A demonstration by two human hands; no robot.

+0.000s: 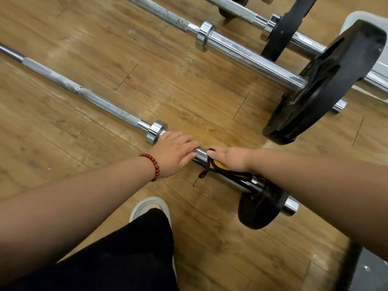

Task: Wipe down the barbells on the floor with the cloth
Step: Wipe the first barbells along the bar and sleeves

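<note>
Hands meeting on the chrome sleeve [200,154] of the nearest barbell [94,99], which lies on the wooden floor [63,143]. The left hand [174,152], with a red bead bracelet [152,164] at the wrist, rests flat and unclenched on the sleeve just beside the collar [156,132], probably to stop the bar rolling. The right hand [231,158] presses the yellow-and-black cloth [220,165] onto the sleeve with its fingers extended along the bar; its thumb is hidden. The cloth sits between this hand and the small black plate [258,208] at the bar's end, so that stretch of the sleeve is judged the part being wiped. Two further barbells, the second barbell [252,57] with a large plate [323,85] and the third barbell [231,9] beyond it, lie alongside, well apart from both hands. A grey slipper [147,206] stands near the bar.
</note>
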